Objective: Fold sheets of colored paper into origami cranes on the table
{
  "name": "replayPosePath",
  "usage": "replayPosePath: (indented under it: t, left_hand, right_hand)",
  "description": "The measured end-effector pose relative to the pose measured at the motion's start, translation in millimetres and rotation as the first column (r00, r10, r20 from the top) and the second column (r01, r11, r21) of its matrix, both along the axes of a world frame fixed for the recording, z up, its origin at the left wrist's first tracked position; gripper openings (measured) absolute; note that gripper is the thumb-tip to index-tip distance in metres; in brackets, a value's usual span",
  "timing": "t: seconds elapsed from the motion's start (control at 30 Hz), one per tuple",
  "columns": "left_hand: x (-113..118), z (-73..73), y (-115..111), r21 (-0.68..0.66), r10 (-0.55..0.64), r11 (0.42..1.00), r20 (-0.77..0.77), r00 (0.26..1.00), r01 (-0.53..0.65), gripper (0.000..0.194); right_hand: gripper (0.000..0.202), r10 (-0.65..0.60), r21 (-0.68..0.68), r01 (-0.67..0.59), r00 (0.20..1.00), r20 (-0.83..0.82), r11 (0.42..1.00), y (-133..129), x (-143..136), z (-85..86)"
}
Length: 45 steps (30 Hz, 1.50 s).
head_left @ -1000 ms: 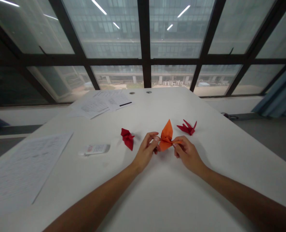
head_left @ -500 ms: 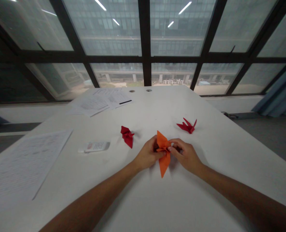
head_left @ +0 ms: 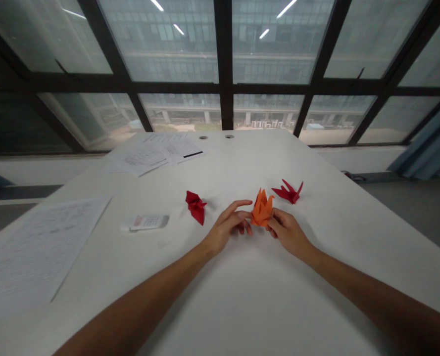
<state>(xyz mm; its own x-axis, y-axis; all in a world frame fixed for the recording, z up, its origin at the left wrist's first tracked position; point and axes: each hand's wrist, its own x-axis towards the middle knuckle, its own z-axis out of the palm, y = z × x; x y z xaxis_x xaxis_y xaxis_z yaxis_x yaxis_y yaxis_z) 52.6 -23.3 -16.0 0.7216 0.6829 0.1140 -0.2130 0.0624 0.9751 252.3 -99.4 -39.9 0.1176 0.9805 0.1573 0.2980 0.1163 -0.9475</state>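
Note:
An orange folded-paper crane (head_left: 262, 208) is held upright just above the table, its points facing up. My right hand (head_left: 287, 230) pinches it by its lower right side. At its left edge is my left hand (head_left: 230, 223), fingers apart and loosely bent, the fingertips beside or lightly touching the paper. One red paper crane (head_left: 288, 192) rests on the table beyond my right hand. Another red folded-paper piece (head_left: 196, 206) lies to the left, beyond my left hand.
A white tube (head_left: 149, 222) lies left of my left hand on the white table (head_left: 238, 306). Printed sheets (head_left: 41, 247) cover the left side, and more papers (head_left: 153, 155) lie at the far left. Two cable holes sit near the far edge, below large windows.
The orange crane has turned from wings spread flat to points upward. My left hand has loosened its grip on it and opened; my right hand still holds it.

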Motion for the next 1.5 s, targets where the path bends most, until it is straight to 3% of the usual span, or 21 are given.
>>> replayPosePath:
  t: [0.07, 0.23, 0.37, 0.47, 0.67, 0.77, 1.07, 1.27, 1.5]
  left_hand:
    - [2, 0.2, -2, 0.032, -0.014, 0.999, -0.013, 1.000, 0.014, 0.054]
    - [11, -2.0, -7, 0.068, 0.094, 0.994, -0.102, 0.990, -0.087, 0.050]
    - [12, -5.8, -6, 0.103, 0.126, 0.988, -0.109, 0.986, -0.115, 0.055]
    - [10, -3.7, -5, 0.086, 0.107, 0.991, -0.102, 0.989, -0.099, 0.060]
    - [8, 4.4, -6, 0.111, 0.001, 0.994, -0.045, 0.999, 0.004, 0.047]
    - [8, 1.8, -6, 0.132, 0.002, 0.991, -0.052, 0.999, 0.005, 0.044]
    - [11, -4.4, -8, 0.232, 0.098, 0.970, -0.129, 0.987, -0.066, 0.029]
    - [12, -10.8, -8, 0.233, 0.195, 0.960, -0.149, 0.970, -0.157, 0.039]
    - [11, -5.8, -10, 0.270, 0.147, 0.959, -0.198, 0.969, -0.090, 0.025]
  right_hand:
    - [0.035, 0.015, -0.013, -0.015, 1.000, -0.021, 1.000, 0, 0, -0.5]
    - [0.046, 0.058, -0.002, -0.058, 0.998, -0.021, 0.998, -8, -2, 2.8]
    - [0.035, 0.096, 0.008, -0.096, 0.995, -0.032, 0.995, -9, -4, 5.6]
    - [0.031, 0.113, 0.016, -0.112, 0.992, -0.061, 0.994, -5, -4, 6.0]
    - [0.046, 0.114, 0.025, -0.112, 0.982, -0.150, 0.993, 0, -2, 4.0]
    - [0.042, 0.115, 0.018, -0.113, 0.982, -0.149, 0.993, 0, -3, 1.5]
    - [0.037, -0.041, 0.009, 0.043, 0.989, -0.140, 0.999, -1, -4, -0.3]
    - [0.035, -0.082, 0.000, 0.084, 0.975, -0.205, 0.996, -2, -7, 0.8]
    - [0.031, -0.057, 0.035, 0.065, 0.980, -0.192, 0.997, -6, -10, 5.9]
